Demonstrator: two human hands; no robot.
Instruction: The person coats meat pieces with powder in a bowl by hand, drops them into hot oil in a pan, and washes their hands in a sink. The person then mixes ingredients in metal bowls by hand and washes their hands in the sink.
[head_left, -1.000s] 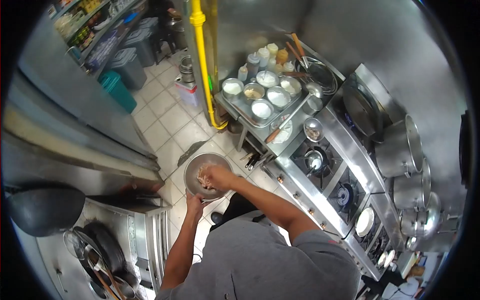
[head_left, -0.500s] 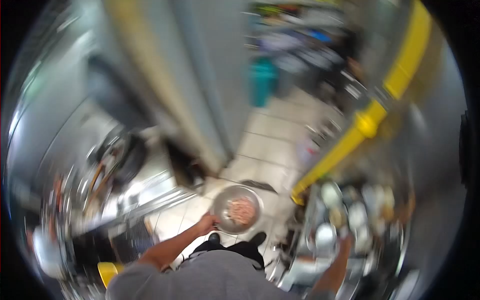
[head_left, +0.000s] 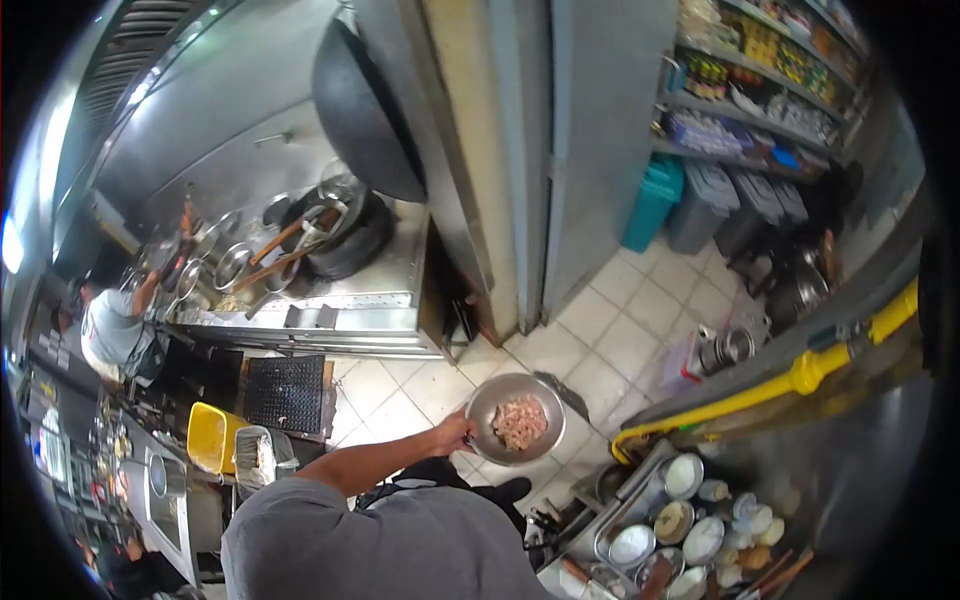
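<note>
My left hand (head_left: pixel 456 432) is closed on the near-left rim of a wide metal bowl (head_left: pixel 484 398), which I carry in front of me above the tiled floor. Pale pink pieces of raw meat (head_left: pixel 520 422) lie in the bowl. I cannot make out my right hand; the lower right shows no clear forearm or fingers. In that corner stands a metal tray (head_left: pixel 625 505) crowded with round containers, one of them a bowl of white contents (head_left: pixel 632 546).
On the left, a steel cooking range (head_left: pixel 385 300) bears a dark wok (head_left: pixel 355 240) and several pots. A yellow bin (head_left: pixel 208 436), a black mat (head_left: pixel 284 393) and another person (head_left: pixel 112 325) are there too. At right run a yellow pipe (head_left: pixel 740 390) and stocked shelves (head_left: pixel 760 70); a teal bin (head_left: pixel 652 200) stands below.
My view has swung left and steadied, bringing the range and the other person into clear sight. The bowl stays in my left hand. My right forearm, earlier over the tray, no longer shows.
</note>
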